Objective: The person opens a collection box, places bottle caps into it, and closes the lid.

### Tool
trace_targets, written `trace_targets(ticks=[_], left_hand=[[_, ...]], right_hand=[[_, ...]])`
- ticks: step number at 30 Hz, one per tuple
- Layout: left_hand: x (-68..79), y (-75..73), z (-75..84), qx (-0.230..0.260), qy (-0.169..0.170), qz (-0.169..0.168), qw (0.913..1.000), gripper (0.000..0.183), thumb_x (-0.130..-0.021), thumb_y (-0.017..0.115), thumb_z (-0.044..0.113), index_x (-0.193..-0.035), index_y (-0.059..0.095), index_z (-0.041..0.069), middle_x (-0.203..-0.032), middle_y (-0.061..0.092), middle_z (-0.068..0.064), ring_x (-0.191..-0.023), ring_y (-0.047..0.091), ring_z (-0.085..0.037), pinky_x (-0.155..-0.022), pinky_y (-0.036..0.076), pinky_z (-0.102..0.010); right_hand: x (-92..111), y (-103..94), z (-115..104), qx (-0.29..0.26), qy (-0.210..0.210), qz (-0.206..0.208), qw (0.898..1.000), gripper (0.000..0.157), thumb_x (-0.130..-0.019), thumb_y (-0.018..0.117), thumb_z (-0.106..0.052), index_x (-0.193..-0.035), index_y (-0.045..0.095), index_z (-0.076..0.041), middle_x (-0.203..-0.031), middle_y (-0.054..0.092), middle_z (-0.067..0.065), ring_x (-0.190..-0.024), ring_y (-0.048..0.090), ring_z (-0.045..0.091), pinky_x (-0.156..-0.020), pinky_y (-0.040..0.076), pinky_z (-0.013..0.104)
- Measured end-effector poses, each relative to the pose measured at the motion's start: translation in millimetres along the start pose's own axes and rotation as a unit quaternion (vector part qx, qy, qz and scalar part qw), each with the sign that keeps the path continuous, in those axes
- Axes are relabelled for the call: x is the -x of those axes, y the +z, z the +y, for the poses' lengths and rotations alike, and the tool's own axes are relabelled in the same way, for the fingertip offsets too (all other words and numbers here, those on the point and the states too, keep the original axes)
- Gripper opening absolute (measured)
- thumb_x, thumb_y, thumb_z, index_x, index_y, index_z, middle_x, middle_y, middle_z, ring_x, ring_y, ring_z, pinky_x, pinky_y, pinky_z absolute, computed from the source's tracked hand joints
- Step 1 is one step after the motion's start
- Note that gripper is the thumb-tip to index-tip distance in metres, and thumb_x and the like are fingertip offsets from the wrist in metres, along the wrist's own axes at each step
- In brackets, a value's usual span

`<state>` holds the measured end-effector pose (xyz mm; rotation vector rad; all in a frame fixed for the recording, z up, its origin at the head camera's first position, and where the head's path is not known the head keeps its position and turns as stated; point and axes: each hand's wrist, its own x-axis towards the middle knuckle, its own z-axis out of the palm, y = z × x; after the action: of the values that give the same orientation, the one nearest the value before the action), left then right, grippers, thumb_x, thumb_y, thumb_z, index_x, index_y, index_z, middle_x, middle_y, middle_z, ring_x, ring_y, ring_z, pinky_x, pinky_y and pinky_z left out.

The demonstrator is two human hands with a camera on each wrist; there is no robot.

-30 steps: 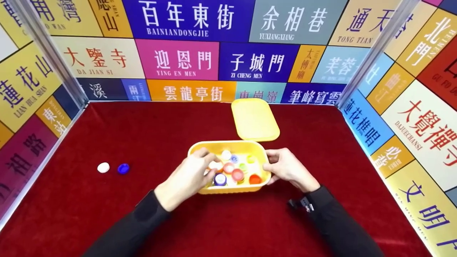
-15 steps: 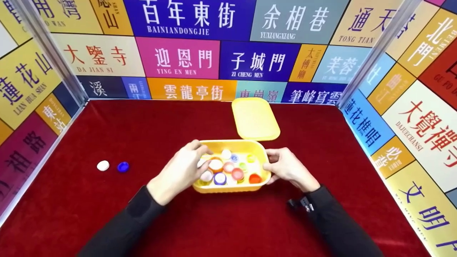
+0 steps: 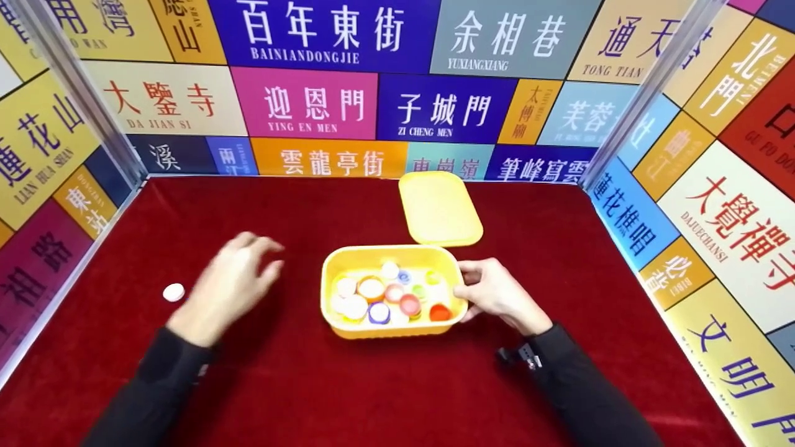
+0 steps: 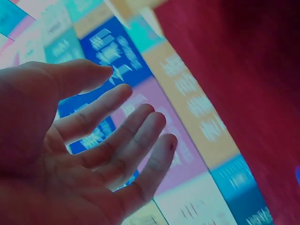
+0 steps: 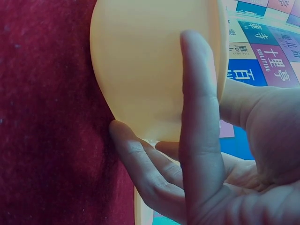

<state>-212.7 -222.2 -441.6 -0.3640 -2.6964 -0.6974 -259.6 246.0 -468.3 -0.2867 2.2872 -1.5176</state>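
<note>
A yellow plastic box [image 3: 391, 332] stands on the red cloth, holding several bottle caps in white, orange, red, purple and other colours. My right hand [image 3: 500, 292] grips its right end, with fingers against the wall [image 5: 150, 70] in the right wrist view. Off to the left, my left hand [image 3: 227, 279] is over the cloth and slightly blurred. Its fingers are spread and loosely bent around nothing, as the left wrist view shows [image 4: 108, 145]. A white cap [image 3: 174, 292] lies left of that wrist. Most of the blue cap [image 4: 298, 175] is hidden, only its edge showing.
The yellow lid [image 3: 441, 209] lies flat behind the box, near the back wall. Panels printed with large characters [image 3: 310, 102] enclose the back and both sides. Red cloth [image 3: 372, 397] covers the table.
My left hand has come out of the box and moved left towards the loose caps, its arm now covering most of the blue cap. The right hand stays on the box.
</note>
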Motion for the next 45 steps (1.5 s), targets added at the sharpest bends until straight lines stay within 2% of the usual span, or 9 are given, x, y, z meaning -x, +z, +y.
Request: trace_targets(ticks=[8,12,15,19,22,25,32,40,45], left_hand=[[15.6,-25.2,-63.2,-0.026,-0.075,-0.014,0.9968,0.033,-0.104,0.079,0.01,-0.133,0.078,-0.007,-0.125,0.07,-0.04,-0.115,0.069,-0.061,-0.106,0.057,-0.074],[24.0,-32.8,-89.7,-0.044,-0.106,-0.052,0.992,0.037,-0.103,0.077,0.01,-0.134,0.075,-0.011,-0.126,0.066,-0.046,-0.115,0.066,-0.068,-0.105,0.055,-0.078],[29.6,-38.4,-105.8,-0.06,-0.118,-0.083,0.9878,0.039,-0.102,0.076,0.008,-0.134,0.073,-0.014,-0.125,0.065,-0.05,-0.115,0.064,-0.071,-0.105,0.054,-0.08],[36.4,-47.2,-121.1,-0.067,-0.128,-0.125,0.9816,0.038,-0.101,0.078,0.006,-0.131,0.073,-0.016,-0.126,0.068,-0.05,-0.117,0.062,-0.069,-0.108,0.053,-0.081],[39.1,-52.7,-127.9,-0.061,-0.139,-0.161,0.9752,0.037,-0.099,0.079,0.004,-0.13,0.074,-0.016,-0.127,0.07,-0.048,-0.117,0.061,-0.065,-0.11,0.052,-0.08],[38.5,-56.0,-131.0,-0.057,-0.14,-0.179,0.9722,0.033,-0.097,0.079,0.001,-0.126,0.076,-0.014,-0.125,0.072,-0.046,-0.114,0.062,-0.061,-0.107,0.054,-0.078],[37.4,-58.8,-131.2,-0.065,-0.13,-0.168,0.975,0.016,-0.09,0.073,-0.006,-0.105,0.076,-0.009,-0.105,0.074,-0.038,-0.095,0.065,-0.052,-0.089,0.058,-0.067],[36.0,-57.8,-131.3,-0.063,-0.124,-0.161,0.977,0.014,-0.091,0.074,-0.006,-0.105,0.074,-0.009,-0.104,0.073,-0.036,-0.093,0.065,-0.05,-0.087,0.058,-0.065],[34.8,-58.3,-127.9,-0.063,-0.121,-0.15,0.9793,0.016,-0.093,0.076,-0.006,-0.109,0.075,-0.01,-0.108,0.072,-0.039,-0.096,0.065,-0.052,-0.09,0.058,-0.069]], right_hand=[[1.4,-1.2,-0.2,0.006,0.003,0.003,1.0,0.056,-0.102,0.071,0.005,-0.157,0.07,0.001,-0.131,0.081,0.032,-0.088,0.088,0.035,-0.065,0.072,0.04],[0.7,-1.9,0.7,0.008,0.003,-0.001,1.0,0.054,-0.103,0.072,0.004,-0.157,0.07,0.0,-0.132,0.081,0.032,-0.091,0.088,0.038,-0.066,0.072,0.039],[-0.3,-2.2,1.2,0.009,0.004,-0.001,1.0,0.052,-0.104,0.072,0.004,-0.156,0.071,0.0,-0.132,0.081,0.032,-0.092,0.088,0.038,-0.066,0.072,0.039],[-1.3,-0.2,0.2,0.008,0.005,-0.003,1.0,0.051,-0.104,0.073,0.004,-0.155,0.071,0.001,-0.132,0.082,0.031,-0.091,0.088,0.037,-0.066,0.072,0.04],[-1.0,1.1,-0.4,0.009,0.006,-0.006,1.0,0.05,-0.104,0.073,0.004,-0.154,0.071,0.002,-0.132,0.082,0.031,-0.091,0.088,0.036,-0.066,0.072,0.04],[-0.1,0.7,0.1,0.009,0.006,-0.003,1.0,0.05,-0.104,0.073,0.004,-0.154,0.071,0.002,-0.132,0.082,0.031,-0.09,0.088,0.035,-0.065,0.072,0.04],[0.1,0.5,-0.1,0.009,0.006,-0.001,1.0,0.051,-0.103,0.072,0.005,-0.154,0.072,0.001,-0.131,0.082,0.03,-0.087,0.088,0.032,-0.065,0.072,0.04],[0.5,-0.2,1.1,0.016,0.004,0.005,1.0,0.049,-0.103,0.073,0.005,-0.152,0.073,0.001,-0.13,0.083,0.03,-0.088,0.088,0.033,-0.065,0.072,0.04],[0.4,-1.1,2.2,0.016,0.005,0.003,1.0,0.049,-0.104,0.073,0.004,-0.152,0.073,0.001,-0.13,0.082,0.03,-0.089,0.088,0.035,-0.065,0.072,0.04]])
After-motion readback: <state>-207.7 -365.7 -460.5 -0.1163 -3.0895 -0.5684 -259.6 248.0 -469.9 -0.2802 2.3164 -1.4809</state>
